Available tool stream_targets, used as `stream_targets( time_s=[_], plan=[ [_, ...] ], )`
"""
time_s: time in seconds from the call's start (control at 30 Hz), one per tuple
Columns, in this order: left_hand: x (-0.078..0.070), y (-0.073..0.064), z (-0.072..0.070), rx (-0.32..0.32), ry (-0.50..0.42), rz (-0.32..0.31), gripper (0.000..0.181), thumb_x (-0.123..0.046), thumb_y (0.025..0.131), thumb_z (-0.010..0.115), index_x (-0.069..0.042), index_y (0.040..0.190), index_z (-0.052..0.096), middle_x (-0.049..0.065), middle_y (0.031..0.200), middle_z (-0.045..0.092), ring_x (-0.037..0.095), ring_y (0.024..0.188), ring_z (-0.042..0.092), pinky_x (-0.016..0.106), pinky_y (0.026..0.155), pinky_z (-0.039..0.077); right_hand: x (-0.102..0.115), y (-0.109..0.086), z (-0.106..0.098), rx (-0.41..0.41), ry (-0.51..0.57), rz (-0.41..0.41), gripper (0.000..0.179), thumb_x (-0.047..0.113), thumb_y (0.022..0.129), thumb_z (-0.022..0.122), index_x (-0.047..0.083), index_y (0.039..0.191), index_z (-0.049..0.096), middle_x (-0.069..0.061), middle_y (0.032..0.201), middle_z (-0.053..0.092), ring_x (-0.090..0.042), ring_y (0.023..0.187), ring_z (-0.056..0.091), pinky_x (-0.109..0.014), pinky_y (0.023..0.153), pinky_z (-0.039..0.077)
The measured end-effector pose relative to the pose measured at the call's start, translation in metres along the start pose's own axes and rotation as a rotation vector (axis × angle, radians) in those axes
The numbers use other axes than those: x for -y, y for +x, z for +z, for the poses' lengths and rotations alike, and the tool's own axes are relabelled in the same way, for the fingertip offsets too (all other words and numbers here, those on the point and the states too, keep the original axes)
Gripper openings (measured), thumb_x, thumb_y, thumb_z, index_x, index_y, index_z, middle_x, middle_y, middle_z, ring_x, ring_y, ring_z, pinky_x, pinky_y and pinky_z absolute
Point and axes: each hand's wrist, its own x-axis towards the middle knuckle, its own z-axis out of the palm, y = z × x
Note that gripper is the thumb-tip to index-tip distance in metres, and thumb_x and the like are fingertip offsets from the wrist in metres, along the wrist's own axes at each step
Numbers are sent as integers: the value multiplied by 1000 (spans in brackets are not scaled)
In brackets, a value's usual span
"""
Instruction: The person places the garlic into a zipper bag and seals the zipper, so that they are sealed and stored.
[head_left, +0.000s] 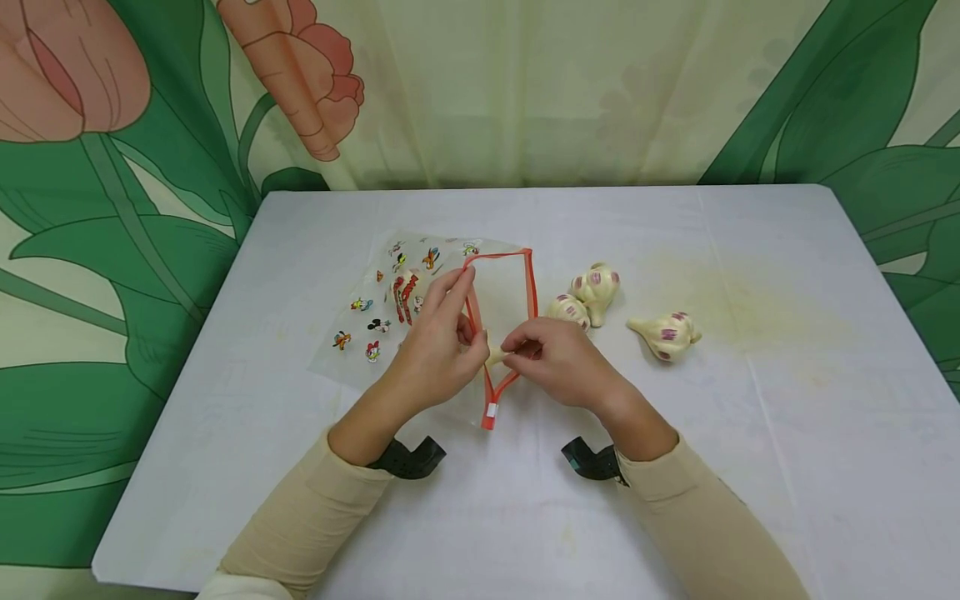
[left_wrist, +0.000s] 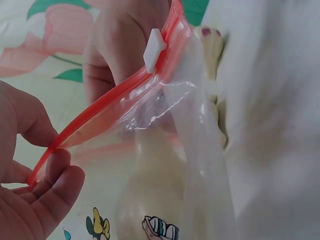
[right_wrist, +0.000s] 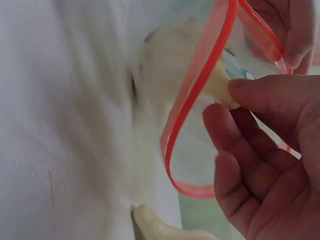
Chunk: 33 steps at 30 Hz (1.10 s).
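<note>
A clear zip bag point(head_left: 352, 358) with cartoon prints lies on the table, its red-edged mouth point(head_left: 532, 283) spread apart. My left hand point(head_left: 438, 346) pinches the red edge between thumb and fingers; the left wrist view shows this grip on the zip strip point(left_wrist: 95, 107) and a white slider point(left_wrist: 154, 51). With thumb and fingertips, my right hand point(head_left: 562, 362) pinches the stem of a garlic bulb point(right_wrist: 175, 70). That bulb's body shows hazily through the plastic, within the bag's mouth. Printed figures partly cover the bag's left part, so its contents there are hard to tell.
Right of the bag, two garlic bulbs point(head_left: 597, 287) sit close together, one point(head_left: 567, 310) partly behind my right hand. Another garlic bulb point(head_left: 670, 336) lies farther right on the white tablecloth point(head_left: 787, 467). A flower-patterned curtain point(head_left: 480, 92) hangs behind the table.
</note>
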Motion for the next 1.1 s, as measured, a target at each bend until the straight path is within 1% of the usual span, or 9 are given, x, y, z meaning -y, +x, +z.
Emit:
stream_targets(
  time_s=[0.1,0.17,0.37,0.47,0.63,0.73,0.87,1.1],
  plan=[
    [0,0,0,-3,-9,2,71,5,85,61,10,151,33,21,150,34,13,73,54,25,64,49,2,4,4,8,-19,-6,7,5,86,71,5,93,74,0,90,71,-14,80,65,-31,72,54],
    [0,0,0,-4,-16,2,72,5,85,61,10,151,33,21,150,34,13,73,54,25,64,49,3,6,7,20,-19,4,8,5,87,70,5,94,74,0,91,71,-15,82,66,-31,72,54],
    [0,-1,0,-3,-21,-2,71,5,85,60,9,151,33,21,150,34,14,75,55,26,64,50,4,12,16,45,7,63,10,11,90,70,5,98,73,-1,94,71,-16,86,67,-31,74,54],
    [-1,-1,0,2,-22,-14,71,5,85,61,9,151,34,21,150,34,14,76,55,26,64,50,3,14,21,29,11,94,13,14,91,71,5,100,73,0,95,71,-16,85,67,-30,72,55],
    [-1,-1,0,-3,-22,-14,71,6,85,60,9,151,34,21,150,35,14,75,54,26,64,50,4,15,24,-22,33,131,14,10,91,69,3,102,72,-4,97,71,-17,84,69,-31,72,56],
    [-1,-2,0,-4,-21,-14,71,6,85,60,9,150,34,21,150,35,14,74,54,26,64,50,5,17,26,-45,31,122,14,7,90,67,2,101,72,-5,96,71,-18,84,69,-32,72,56],
    [-1,-2,-1,-1,-21,-23,71,5,85,61,9,151,34,21,150,34,15,76,55,26,65,50,6,20,28,-62,14,127,18,6,88,64,1,104,71,-7,99,70,-18,85,69,-33,74,56],
    [0,-2,-2,0,-20,-25,71,4,86,62,9,151,33,21,151,33,15,76,55,27,66,50,7,21,30,-61,0,125,20,8,90,66,1,109,71,-7,102,71,-20,90,68,-35,80,56]
  ],
)
